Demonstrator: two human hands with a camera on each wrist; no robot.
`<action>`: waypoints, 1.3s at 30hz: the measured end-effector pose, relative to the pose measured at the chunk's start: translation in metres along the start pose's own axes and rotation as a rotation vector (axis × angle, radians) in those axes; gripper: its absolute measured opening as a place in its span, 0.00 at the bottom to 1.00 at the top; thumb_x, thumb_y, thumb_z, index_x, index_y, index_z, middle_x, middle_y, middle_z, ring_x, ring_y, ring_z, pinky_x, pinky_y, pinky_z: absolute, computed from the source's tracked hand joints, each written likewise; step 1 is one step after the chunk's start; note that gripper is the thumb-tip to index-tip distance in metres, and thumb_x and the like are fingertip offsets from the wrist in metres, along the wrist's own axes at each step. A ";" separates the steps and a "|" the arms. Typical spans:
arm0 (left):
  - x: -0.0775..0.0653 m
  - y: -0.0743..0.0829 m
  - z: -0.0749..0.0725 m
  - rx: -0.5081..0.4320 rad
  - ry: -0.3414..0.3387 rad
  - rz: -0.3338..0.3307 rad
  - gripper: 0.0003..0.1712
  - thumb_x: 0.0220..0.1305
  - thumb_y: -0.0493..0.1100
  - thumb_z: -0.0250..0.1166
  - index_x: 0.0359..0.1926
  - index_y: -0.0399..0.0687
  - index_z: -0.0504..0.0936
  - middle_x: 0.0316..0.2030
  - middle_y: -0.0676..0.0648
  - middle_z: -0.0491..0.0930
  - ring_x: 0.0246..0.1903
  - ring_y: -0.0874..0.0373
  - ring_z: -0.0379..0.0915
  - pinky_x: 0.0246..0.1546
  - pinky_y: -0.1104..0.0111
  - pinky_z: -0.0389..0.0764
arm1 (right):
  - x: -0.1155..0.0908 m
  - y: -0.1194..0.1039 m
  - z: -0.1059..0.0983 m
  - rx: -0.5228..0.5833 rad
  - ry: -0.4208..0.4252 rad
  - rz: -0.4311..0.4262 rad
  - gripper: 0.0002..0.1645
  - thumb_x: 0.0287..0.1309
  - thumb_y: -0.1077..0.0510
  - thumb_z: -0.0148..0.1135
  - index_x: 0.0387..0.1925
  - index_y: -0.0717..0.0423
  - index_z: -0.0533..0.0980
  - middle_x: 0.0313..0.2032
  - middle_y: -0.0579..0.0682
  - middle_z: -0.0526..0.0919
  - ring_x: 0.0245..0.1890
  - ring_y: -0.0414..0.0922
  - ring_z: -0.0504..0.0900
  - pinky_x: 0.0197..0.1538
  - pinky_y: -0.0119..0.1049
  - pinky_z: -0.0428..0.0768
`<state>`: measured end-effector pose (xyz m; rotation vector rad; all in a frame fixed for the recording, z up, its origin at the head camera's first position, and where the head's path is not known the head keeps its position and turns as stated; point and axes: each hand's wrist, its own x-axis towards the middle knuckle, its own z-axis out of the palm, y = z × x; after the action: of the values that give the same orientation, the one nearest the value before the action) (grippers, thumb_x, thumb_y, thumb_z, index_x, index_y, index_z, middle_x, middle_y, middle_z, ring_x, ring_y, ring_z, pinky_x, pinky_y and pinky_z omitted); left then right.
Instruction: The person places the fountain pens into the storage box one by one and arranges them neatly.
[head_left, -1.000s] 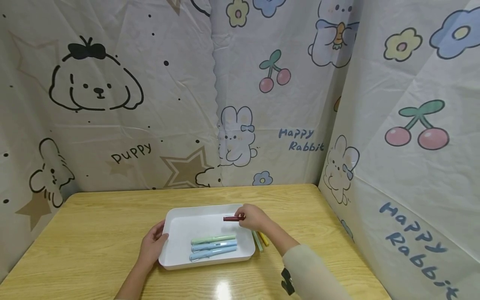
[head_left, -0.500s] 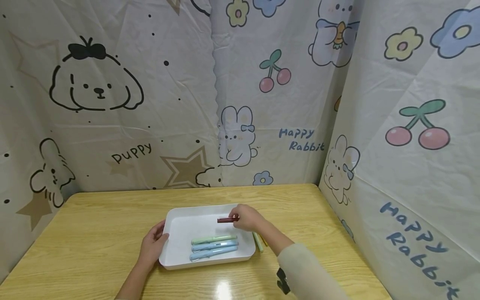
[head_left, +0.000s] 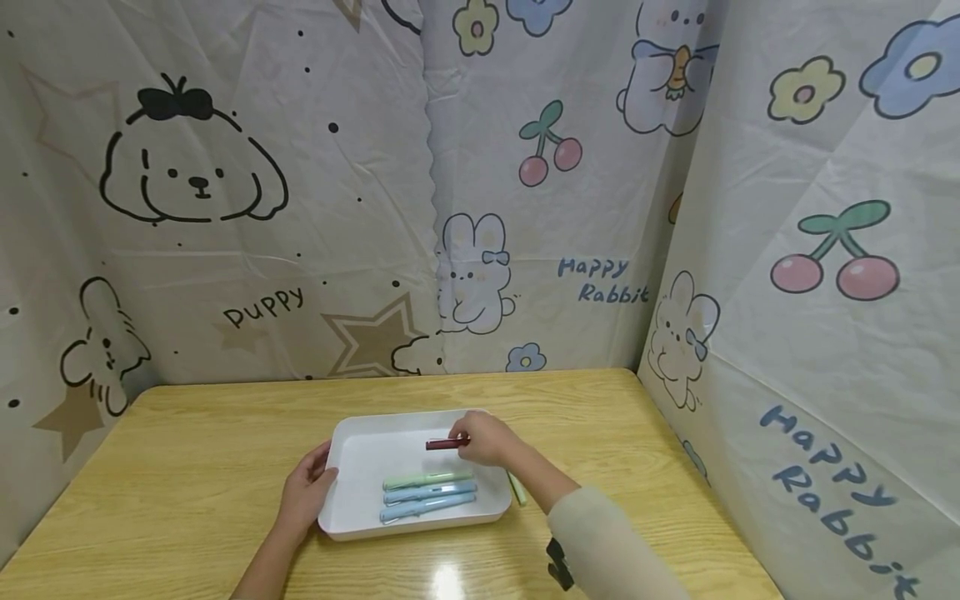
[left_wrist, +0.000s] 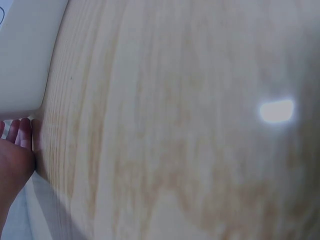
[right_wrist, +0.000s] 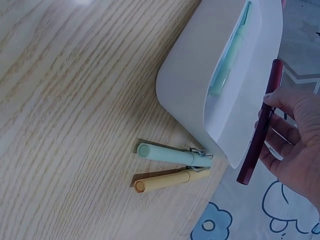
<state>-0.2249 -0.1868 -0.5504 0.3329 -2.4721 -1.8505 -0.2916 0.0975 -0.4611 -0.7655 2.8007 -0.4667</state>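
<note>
In the head view my right hand (head_left: 486,437) pinches a dark red pen (head_left: 442,445) between thumb and fingers, over the right back part of a white tray (head_left: 360,454). The right wrist view shows the pen's two ends sticking out past the fingers. Along the tray's left wall, my left hand (head_left: 302,492) rests with extended fingers against the outside, thumb at the rim. Inside the tray, near its front, lie a light green pen (head_left: 420,480) and two light blue pens (head_left: 427,507), side by side. The left wrist view catches only part of the left hand (left_wrist: 15,160).
On the wooden table (head_left: 210,467), just right of the tray, lie another light green pen (right_wrist: 167,154) and a yellow pen (right_wrist: 162,181). The right forearm covers the yellow one in the head view. A printed curtain (head_left: 360,183) hangs behind and at both sides.
My right hand has moved left and slightly toward me over the tray, carrying the dark red pen. The left hand and the tray stay in place.
</note>
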 end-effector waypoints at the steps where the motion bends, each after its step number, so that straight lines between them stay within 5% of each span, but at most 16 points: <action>1: 0.000 0.000 0.000 0.001 0.000 0.000 0.29 0.68 0.38 0.46 0.69 0.41 0.56 0.67 0.35 0.59 0.66 0.42 0.58 0.63 0.51 0.64 | 0.000 -0.001 0.000 0.001 0.000 -0.001 0.11 0.51 0.62 0.64 0.39 0.52 0.82 0.30 0.43 0.81 0.30 0.36 0.73 0.36 0.28 0.74; 18: 0.000 0.000 0.000 -0.006 0.002 0.007 0.29 0.68 0.37 0.47 0.69 0.40 0.57 0.67 0.34 0.59 0.65 0.41 0.58 0.63 0.50 0.65 | 0.004 -0.013 0.003 -0.086 0.013 -0.074 0.12 0.49 0.61 0.64 0.39 0.52 0.83 0.30 0.43 0.81 0.29 0.36 0.72 0.35 0.27 0.73; 39: 0.000 0.000 0.000 -0.007 -0.002 0.005 0.29 0.67 0.36 0.47 0.69 0.39 0.56 0.66 0.33 0.59 0.65 0.40 0.58 0.63 0.49 0.65 | 0.013 -0.027 0.016 -0.101 -0.016 -0.054 0.12 0.50 0.60 0.64 0.39 0.49 0.83 0.28 0.40 0.79 0.28 0.35 0.69 0.33 0.26 0.69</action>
<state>-0.2248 -0.1869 -0.5500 0.3249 -2.4651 -1.8575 -0.2864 0.0648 -0.4676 -0.8636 2.8128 -0.3288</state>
